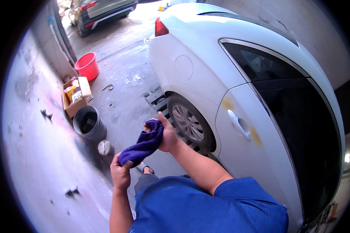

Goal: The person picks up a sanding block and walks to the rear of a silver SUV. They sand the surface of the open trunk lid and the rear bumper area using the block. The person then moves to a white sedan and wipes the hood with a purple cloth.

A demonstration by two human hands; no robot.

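Stretched between my two hands is a twisted purple cloth [144, 144], held in front of my body. My left hand [120, 173] grips its lower end, thumb on top. The upper end is bunched in my right hand [167, 136], whose thumb points up along it. To the right stands a white car [200, 73], its rear wheel [187, 122] just beyond my right forearm. Yellowish patches mark the rear door around the door handle [238, 123].
Along the left wall stand a red bucket [87, 65], a cardboard box [72, 106] with containers inside, a dark grey bin [100, 131] and a small white-lidded pail [104, 147]. A floor grate [156, 97] lies by the wheel. Another car [105, 13] is outside the opening.
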